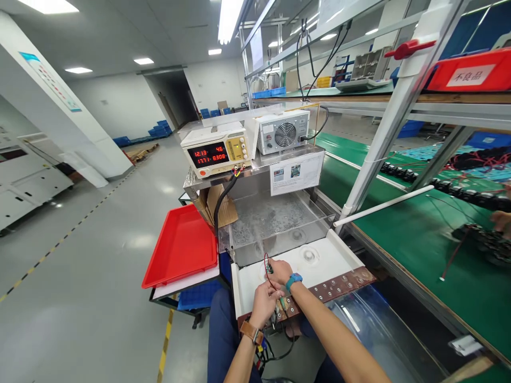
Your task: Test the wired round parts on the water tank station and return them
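Note:
My right hand, with a blue band at the wrist, is closed on a small dark part over the white tray. The part looks like a little circuit board, though fingers cover most of it. A thin red wire loops up from it and runs down toward my left hand. That hand, below a brown watch strap, has its fingertips pinched on the red wire. Beside them a green clip or connector sits on a dark cable, close to the brown perforated strip along the tray's front.
A power supply with red digits and a fan-vented unit stand on a metal shelf. A red tray lies to the left. On the right, a green bench carries dark assemblies, with another person's hand at its edge.

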`<act>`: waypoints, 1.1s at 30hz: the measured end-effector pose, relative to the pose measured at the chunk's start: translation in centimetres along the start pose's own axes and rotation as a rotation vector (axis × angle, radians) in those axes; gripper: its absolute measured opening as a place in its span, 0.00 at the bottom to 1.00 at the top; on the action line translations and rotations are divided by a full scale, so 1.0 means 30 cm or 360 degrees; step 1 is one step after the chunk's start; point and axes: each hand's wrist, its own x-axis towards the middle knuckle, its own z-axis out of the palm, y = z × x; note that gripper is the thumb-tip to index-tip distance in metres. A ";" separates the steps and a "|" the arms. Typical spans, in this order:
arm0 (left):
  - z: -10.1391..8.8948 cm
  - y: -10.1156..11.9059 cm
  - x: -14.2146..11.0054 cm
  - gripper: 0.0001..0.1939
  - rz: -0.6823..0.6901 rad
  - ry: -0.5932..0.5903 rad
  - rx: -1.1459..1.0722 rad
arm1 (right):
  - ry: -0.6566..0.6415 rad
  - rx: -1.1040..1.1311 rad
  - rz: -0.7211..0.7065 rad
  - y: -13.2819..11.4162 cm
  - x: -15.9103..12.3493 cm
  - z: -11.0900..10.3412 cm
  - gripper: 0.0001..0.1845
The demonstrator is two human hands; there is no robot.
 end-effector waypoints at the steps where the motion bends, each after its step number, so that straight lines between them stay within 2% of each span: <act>1: 0.000 0.000 0.000 0.06 0.0003 0.0000 -0.0009 | 0.0001 0.0004 0.0004 0.000 0.000 0.001 0.20; 9: -0.004 -0.006 0.001 0.05 0.0015 -0.0021 -0.0014 | -0.0019 0.0019 0.0044 -0.005 0.003 0.007 0.19; 18: -0.004 -0.006 0.002 0.06 0.0034 -0.0018 -0.0002 | 0.0030 0.0031 0.0021 0.002 0.005 0.015 0.21; 33: -0.005 -0.019 0.007 0.07 0.0006 -0.0034 0.0037 | -0.0028 0.0023 0.0022 0.007 0.008 0.010 0.25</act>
